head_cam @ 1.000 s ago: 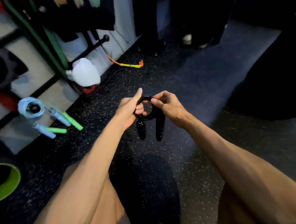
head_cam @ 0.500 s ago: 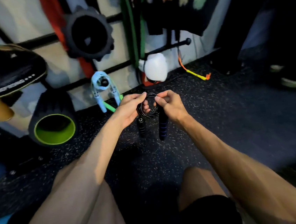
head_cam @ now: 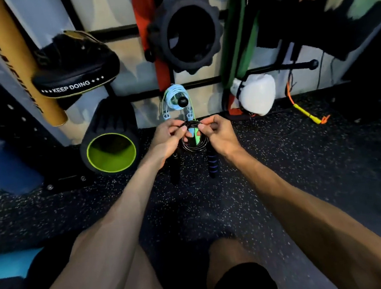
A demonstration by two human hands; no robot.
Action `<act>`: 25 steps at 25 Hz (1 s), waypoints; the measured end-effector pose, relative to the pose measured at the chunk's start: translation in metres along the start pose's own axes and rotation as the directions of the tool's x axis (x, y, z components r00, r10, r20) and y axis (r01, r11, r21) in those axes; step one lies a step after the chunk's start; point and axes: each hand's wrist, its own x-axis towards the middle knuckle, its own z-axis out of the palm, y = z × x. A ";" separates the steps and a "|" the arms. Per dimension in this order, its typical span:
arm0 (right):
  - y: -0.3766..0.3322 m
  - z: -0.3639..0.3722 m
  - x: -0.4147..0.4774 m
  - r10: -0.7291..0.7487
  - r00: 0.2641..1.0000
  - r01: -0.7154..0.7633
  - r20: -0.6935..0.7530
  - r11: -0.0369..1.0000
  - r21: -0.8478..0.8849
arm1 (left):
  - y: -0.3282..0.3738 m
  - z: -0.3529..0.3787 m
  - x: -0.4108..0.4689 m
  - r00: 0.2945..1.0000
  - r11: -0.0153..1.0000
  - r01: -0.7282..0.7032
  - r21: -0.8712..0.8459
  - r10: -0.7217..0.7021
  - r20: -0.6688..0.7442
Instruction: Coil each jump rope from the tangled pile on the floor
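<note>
I hold a coiled black jump rope (head_cam: 194, 145) in front of me, above the speckled floor. My left hand (head_cam: 167, 139) pinches the coil's left side and my right hand (head_cam: 218, 135) pinches its right side. Its two handles hang down, a black one (head_cam: 175, 169) on the left and one with blue rings (head_cam: 212, 163) on the right. Behind the coil, a light blue jump rope (head_cam: 175, 99) with green-tipped handles hangs coiled on a black wall peg; my hands hide its lower ends.
A wall rack directly ahead holds a black ridged roller (head_cam: 187, 33), a black pad (head_cam: 75, 67), resistance bands (head_cam: 240, 45) and a white boxing glove (head_cam: 256, 95). A green-lined foam roller (head_cam: 111, 152) lies left on the floor. An orange-yellow cord (head_cam: 306, 113) lies right.
My view has swung left and up toward the wall rack. Both hands keep their hold on the black coil, which now sits in front of the hanging blue rope.
</note>
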 end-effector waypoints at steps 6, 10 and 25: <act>0.018 0.010 0.054 -0.063 0.996 0.064 -0.059 0.998 0.018 | -0.017 0.011 0.042 0.968 0.994 -0.090 0.056 0.100 -0.229; 0.022 0.013 0.094 -0.125 0.985 0.130 -0.119 0.991 0.030 | -0.014 0.014 0.082 0.931 0.980 -0.175 0.095 0.196 -0.309; 0.052 0.064 0.201 -0.156 0.961 0.160 -0.230 0.987 0.000 | -0.043 -0.010 0.191 0.913 0.928 -0.111 0.356 0.237 -0.332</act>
